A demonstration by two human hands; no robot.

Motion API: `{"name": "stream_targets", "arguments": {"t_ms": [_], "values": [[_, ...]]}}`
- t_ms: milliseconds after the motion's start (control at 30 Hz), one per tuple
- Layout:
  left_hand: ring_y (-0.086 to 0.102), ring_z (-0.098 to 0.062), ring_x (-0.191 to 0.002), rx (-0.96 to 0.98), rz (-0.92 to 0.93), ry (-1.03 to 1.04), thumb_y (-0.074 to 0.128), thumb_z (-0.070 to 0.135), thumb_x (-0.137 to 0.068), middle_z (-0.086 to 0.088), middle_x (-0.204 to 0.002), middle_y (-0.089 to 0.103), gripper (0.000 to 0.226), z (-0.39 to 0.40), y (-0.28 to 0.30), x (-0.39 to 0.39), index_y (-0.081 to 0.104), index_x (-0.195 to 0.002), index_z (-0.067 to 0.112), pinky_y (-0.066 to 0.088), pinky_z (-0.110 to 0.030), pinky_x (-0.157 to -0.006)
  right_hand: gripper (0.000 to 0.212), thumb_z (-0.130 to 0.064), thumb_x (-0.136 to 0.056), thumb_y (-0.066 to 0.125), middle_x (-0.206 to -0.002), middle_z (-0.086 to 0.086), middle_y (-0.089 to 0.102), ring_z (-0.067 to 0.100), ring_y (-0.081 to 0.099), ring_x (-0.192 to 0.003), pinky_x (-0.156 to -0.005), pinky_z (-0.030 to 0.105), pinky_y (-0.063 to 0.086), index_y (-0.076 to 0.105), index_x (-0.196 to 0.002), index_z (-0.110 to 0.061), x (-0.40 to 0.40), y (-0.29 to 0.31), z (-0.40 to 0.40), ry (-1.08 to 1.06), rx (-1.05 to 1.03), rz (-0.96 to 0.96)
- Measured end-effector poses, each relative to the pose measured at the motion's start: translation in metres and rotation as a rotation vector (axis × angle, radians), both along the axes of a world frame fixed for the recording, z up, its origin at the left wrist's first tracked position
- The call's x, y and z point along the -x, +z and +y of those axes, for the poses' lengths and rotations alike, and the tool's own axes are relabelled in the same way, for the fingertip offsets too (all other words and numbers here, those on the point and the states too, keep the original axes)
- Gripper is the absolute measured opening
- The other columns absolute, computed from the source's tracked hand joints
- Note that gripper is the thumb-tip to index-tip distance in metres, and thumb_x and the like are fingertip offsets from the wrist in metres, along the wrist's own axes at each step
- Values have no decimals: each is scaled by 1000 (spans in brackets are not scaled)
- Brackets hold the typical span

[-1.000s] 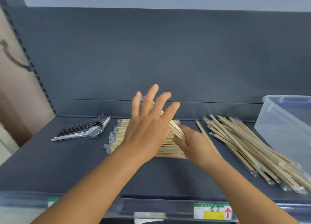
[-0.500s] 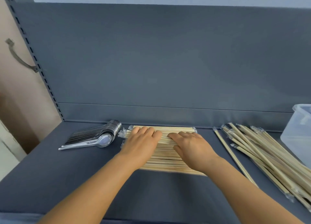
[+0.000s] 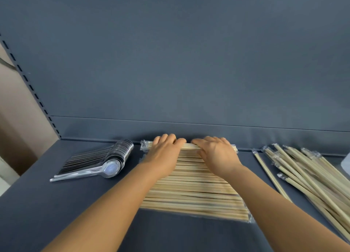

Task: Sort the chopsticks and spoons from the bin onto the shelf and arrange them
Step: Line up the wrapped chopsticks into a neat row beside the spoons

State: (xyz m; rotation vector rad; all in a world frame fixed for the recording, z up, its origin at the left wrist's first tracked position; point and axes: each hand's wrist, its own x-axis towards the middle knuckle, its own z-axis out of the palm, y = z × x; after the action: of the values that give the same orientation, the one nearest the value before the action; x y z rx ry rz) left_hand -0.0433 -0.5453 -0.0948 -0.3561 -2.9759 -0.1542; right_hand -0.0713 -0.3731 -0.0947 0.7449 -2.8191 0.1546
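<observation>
A neat row of wrapped wooden chopsticks lies side by side on the dark grey shelf. My left hand and my right hand both rest palm down on the row's far end. Their fingertips bend down over its back edge, near the shelf's rear wall. A fanned stack of clear plastic spoons lies to the left of the row. A loose pile of wrapped chopsticks lies at an angle on the right.
A sliver of the clear plastic bin shows at the right edge. The shelf's upright back panel stands close behind my fingers. A slotted shelf post runs up the left side.
Both hands came down flat onto the chopstick row, then slid toward its far edge, where the fingertips now bend over. The view moved closer and to the left.
</observation>
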Motion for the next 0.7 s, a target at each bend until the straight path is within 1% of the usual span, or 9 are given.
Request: {"name": "stream_targets", "arguments": {"t_ms": [100,233,300,367,433,500,533,600,700], "values": [[33,-23,-116,-33,-86,10,40,-9,-80,-1,-128,36,71,0,-6,4,29,-141,26,27,-34,-104,38,-20,-96,41,-116,-3,59,20,51,-111,-96,29,32,49,-131,-34,4,-6,2,15,12,-48],[30,-23,-117,-65,-148,5,38,-4,-86,0,-132,31,64,-1,-11,6,27,-142,25,25,-32,-104,38,-27,-97,41,-128,-5,53,18,47,-118,-102,29,30,46,-135,-34,7,-9,3,17,30,-139],[29,-22,-119,-59,-168,-7,37,3,-91,-1,-137,28,58,-1,-12,6,26,-144,22,23,-31,-105,41,-32,-97,41,-134,-5,48,18,44,-122,-105,29,28,44,-138,-31,5,-7,3,12,32,-187],[24,-22,-130,-33,-204,-18,32,14,-99,-1,-147,22,53,-2,-12,5,17,-150,18,18,-32,-110,45,-37,-98,39,-143,-4,42,18,38,-128,-109,28,24,38,-142,-27,1,-5,3,10,17,-233],[9,-20,-143,-26,-255,-20,22,26,-103,0,-157,10,53,-1,-11,3,6,-152,16,7,-35,-116,53,-42,-99,33,-152,-4,30,17,26,-139,-115,30,15,27,-148,-22,-7,-2,1,9,-14,-287],[-6,-13,-146,-27,-288,-16,17,32,-103,3,-160,-2,55,1,-9,-2,-2,-153,18,-5,-38,-118,59,-45,-100,27,-159,-4,13,14,7,-146,-118,33,3,13,-152,-19,-15,-1,-2,2,-43,-344],[-11,-11,-146,-21,-295,-17,17,35,-103,4,-160,-6,56,2,-9,-4,-4,-153,19,-8,-39,-117,61,-46,-100,24,-160,-4,5,13,-1,-147,-118,34,-1,7,-152,-18,-19,-2,-3,-3,-57,-368],[-16,-11,-145,5,-315,-27,16,37,-103,4,-160,-12,57,2,-10,-10,-7,-152,19,-11,-40,-117,64,-47,-100,20,-160,-3,-7,13,-13,-146,-118,36,-6,-2,-152,-17,-26,-2,-6,-17,-73,-418],[-21,-11,-144,35,-352,-33,14,37,-103,3,-159,-16,58,1,-12,-14,-10,-152,18,-12,-40,-117,65,-47,-100,16,-158,0,-16,14,-21,-144,-118,38,-8,-9,-151,-16,-35,-2,-7,-27,-94,-484]]}}
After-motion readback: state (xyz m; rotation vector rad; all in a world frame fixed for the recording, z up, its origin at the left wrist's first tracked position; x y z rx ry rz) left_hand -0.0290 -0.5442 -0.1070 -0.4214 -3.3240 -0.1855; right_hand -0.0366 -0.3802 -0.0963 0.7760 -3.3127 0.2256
